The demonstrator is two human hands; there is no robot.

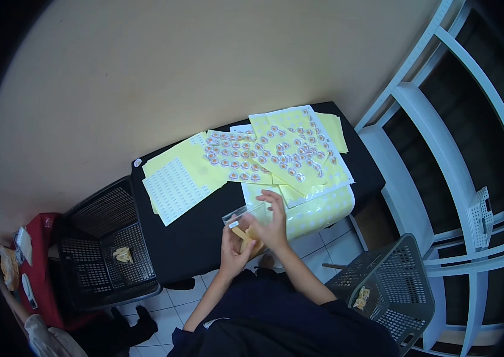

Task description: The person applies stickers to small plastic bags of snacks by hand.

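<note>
Clasping a clear plastic container with a white label in the left hand, center of the frame. Holding the right hand over its right side, spread apart; cannot tell whether touching. Facing yellow sticker sheets on the black-covered desk.

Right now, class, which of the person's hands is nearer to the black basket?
Left. The left hand is to the right of the black basket, apart from it; the right hand is farther off, beyond the left one.
</note>
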